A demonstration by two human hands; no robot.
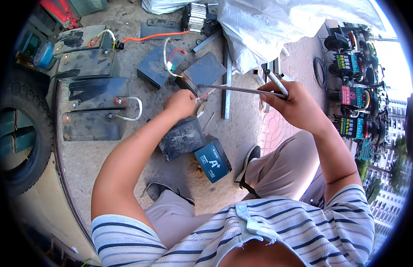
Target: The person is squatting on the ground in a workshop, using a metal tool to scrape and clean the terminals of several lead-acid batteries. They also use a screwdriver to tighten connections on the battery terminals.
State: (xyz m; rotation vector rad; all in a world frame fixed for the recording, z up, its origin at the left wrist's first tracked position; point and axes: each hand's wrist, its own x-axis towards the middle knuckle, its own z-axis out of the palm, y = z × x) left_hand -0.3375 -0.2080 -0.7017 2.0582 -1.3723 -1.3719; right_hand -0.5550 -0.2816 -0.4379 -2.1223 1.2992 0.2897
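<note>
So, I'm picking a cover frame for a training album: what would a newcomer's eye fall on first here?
Probably the long metal tool in the right hand, its thin shaft pointing across the middle toward the left hand. Next would come the teal-faced battery just below the middle and the big silvery sheet at the top, right of centre. The large black tyre also stands out at the left edge.

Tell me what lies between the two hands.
In the head view, a thin rod in the right hand reaches toward the left hand; a metal bar lies below.
</note>
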